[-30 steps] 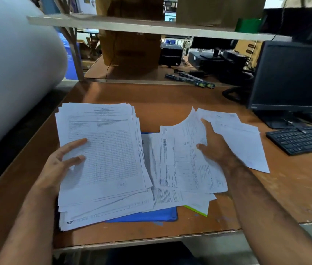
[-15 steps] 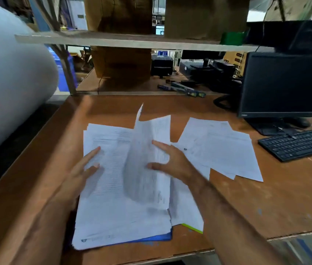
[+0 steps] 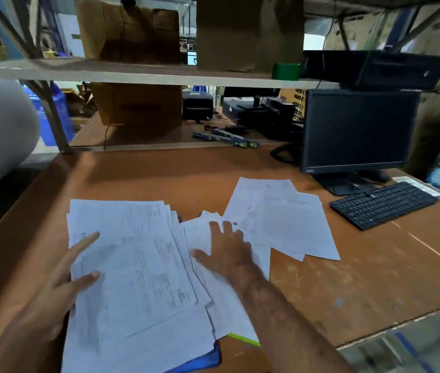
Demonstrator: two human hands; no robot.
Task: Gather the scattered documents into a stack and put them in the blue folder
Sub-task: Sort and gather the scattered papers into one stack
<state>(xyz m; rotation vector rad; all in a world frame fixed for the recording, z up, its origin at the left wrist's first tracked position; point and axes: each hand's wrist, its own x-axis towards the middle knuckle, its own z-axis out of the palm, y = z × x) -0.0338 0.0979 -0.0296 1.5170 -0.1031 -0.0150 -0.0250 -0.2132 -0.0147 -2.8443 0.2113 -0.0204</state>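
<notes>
I count two hands of mine on the paper: my left hand (image 3: 59, 286) and my right hand (image 3: 227, 251). The sheets lie in three groups: one big stack (image 3: 138, 278), a smaller bunch (image 3: 221, 305) under my right hand, and a loose spread (image 3: 288, 222) farther right; single sheets are too many and too overlapped to count. One blue folder (image 3: 202, 363) corner shows. There is one monitor (image 3: 356, 130), one keyboard (image 3: 383, 204), and two cardboard boxes (image 3: 130, 30) on the shelf (image 3: 132, 74).

printed documents (image 3: 138, 265), text blurred, nothing legible
</notes>
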